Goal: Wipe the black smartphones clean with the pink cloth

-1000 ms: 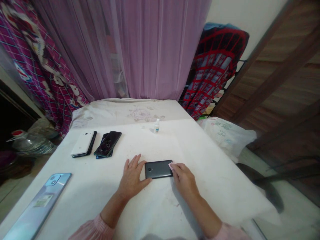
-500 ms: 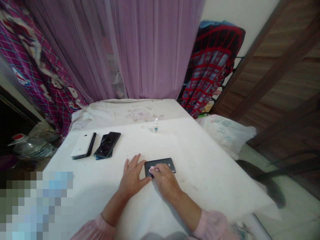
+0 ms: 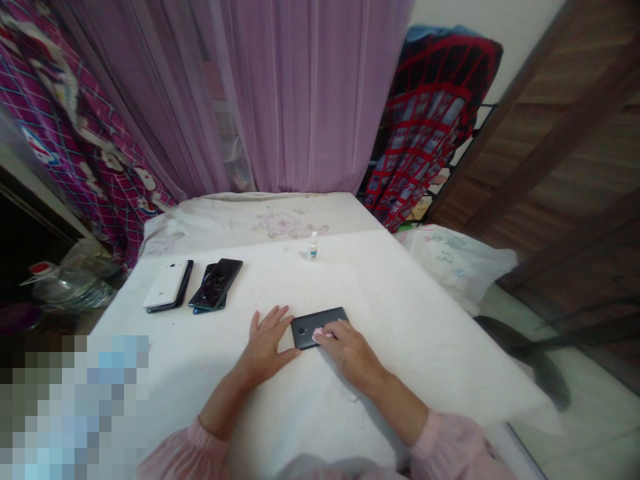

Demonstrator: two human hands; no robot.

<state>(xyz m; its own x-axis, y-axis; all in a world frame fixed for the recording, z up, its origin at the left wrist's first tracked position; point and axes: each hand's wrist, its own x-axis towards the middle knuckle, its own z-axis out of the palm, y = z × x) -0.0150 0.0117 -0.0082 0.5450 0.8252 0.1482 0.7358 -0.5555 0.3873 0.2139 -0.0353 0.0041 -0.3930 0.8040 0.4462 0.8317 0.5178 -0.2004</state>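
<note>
A dark phone [image 3: 311, 322] lies with its camera side up on the white-covered table [image 3: 280, 413]. My left hand [image 3: 263, 347] is spread at the phone's left end, thumb and fingertips at its corners. In my right hand [image 3: 349, 351] a small pink cloth [image 3: 319, 334] is pinched and pressed on the phone's back, right of the camera. Part of the phone is hidden under my right fingers. Beyond the phone a small white bottle [image 3: 313, 247] stands upright.
At the left a white phone [image 3: 167, 284] rests on a dark one, beside a black phone [image 3: 217, 283] lying across another. A large clear bottle [image 3: 70, 290] is past the left edge, a plastic bag [image 3: 450, 260] past the right. Curtains [image 3: 310, 93] hang behind.
My right hand has slid right along the phone with the pink cloth, uncovering the camera. My left hand remains at the phone's left end. The view has shifted slightly.
</note>
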